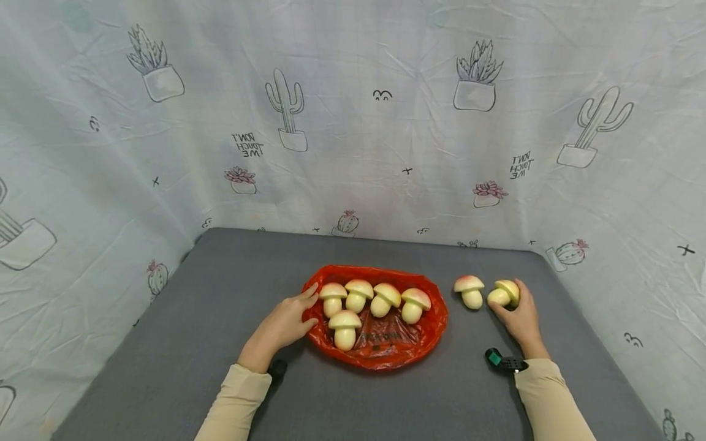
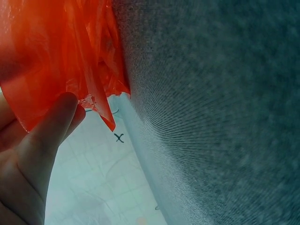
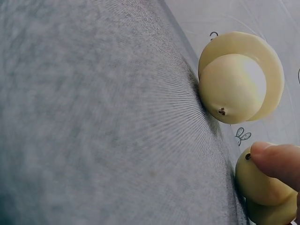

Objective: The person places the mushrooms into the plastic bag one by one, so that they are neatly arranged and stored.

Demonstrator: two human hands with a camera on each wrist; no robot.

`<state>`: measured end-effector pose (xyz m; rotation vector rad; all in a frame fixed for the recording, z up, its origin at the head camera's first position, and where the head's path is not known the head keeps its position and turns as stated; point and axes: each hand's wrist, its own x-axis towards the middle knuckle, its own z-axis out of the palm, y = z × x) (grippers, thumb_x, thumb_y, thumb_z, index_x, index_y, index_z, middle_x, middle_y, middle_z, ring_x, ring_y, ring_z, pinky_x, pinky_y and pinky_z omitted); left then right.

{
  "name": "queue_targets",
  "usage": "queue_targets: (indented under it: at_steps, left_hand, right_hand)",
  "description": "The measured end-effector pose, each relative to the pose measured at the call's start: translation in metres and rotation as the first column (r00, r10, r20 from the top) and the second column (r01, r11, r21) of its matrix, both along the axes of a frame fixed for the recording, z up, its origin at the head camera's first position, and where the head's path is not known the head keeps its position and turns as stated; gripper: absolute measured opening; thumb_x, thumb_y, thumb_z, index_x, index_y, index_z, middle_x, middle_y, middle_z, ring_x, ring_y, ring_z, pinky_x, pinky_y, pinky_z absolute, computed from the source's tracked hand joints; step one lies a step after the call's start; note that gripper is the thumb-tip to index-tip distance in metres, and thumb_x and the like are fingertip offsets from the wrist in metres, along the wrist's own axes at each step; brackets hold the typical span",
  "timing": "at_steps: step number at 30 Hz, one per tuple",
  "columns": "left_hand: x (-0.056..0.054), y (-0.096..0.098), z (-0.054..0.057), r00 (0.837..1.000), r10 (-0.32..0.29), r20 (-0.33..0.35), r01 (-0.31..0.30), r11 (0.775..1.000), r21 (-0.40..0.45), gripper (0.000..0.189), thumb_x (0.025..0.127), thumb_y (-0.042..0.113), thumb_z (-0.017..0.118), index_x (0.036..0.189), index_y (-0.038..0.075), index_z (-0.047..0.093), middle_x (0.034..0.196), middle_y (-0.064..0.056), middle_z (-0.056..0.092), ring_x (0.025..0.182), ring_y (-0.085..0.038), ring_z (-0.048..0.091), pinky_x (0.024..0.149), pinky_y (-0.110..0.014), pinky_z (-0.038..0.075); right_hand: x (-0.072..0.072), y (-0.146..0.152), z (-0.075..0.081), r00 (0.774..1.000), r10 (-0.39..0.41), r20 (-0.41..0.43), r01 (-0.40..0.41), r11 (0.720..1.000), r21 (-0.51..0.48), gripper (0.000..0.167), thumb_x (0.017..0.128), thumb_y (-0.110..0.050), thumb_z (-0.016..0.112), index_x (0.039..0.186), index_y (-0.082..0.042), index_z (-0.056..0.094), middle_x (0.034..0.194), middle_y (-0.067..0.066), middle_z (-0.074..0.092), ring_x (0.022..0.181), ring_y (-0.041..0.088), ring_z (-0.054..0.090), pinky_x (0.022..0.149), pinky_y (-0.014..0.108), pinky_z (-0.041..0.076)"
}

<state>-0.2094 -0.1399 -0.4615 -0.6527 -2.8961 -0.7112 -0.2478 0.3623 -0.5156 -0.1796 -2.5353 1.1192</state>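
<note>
A red plastic bag [image 1: 380, 358], its rim spread wide, lies on the table with several toy mushrooms [image 1: 345, 329] inside, cream with pink-tinged caps. At its left rim, my left hand [image 1: 287, 318] holds the film; in the left wrist view the thumb [image 2: 56, 122] lies over the red film, with fingers partly hidden behind. To the right of the bag, my right hand [image 1: 520, 315] grips another mushroom [image 1: 503, 294], thumb on its stem and fingers round the cap. A loose mushroom [image 1: 470, 291] stands between the bag and that hand, untouched.
The grey table [image 1: 231, 269] ends at a white curtain [image 1: 353, 141] printed with cacti and potted plants, which hangs behind and along both sides. A black wrist strap piece with a green part [image 1: 494, 357] sits by my right wrist.
</note>
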Motion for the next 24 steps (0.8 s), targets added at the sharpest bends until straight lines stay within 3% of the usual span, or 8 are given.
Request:
queue_targets:
  at_steps: [12, 24]
  left_hand:
    - [0.0, -0.001, -0.003, 1.0, -0.007, -0.011, 0.007, 1.0, 0.002, 0.052, 0.085, 0.014, 0.071, 0.13, -0.005, 0.054, 0.145, -0.017, 0.043, 0.125, -0.034, 0.05, 0.098, -0.044, 0.046]
    - [0.001, -0.001, -0.002, 1.0, -0.01, -0.007, 0.01, 1.0, 0.004, 0.053, 0.084, 0.013, 0.071, 0.129, -0.008, 0.054, 0.145, -0.018, 0.043, 0.124, -0.035, 0.051, 0.098, -0.045, 0.046]
  right_hand:
    - [0.013, -0.001, 0.004, 0.999, -0.017, 0.03, 0.018, 1.0, -0.021, 0.089, 0.082, -0.018, 0.071, 0.149, 0.004, 0.017, 0.144, 0.036, 0.028, 0.13, 0.049, 0.03, 0.104, 0.058, 0.025]
    - [0.027, -0.01, 0.012, 0.999, -0.034, 0.001, 0.034, 0.999, -0.025, 0.089, 0.082, -0.021, 0.072, 0.15, 0.002, 0.018, 0.144, 0.034, 0.03, 0.129, 0.048, 0.032, 0.103, 0.058, 0.025]
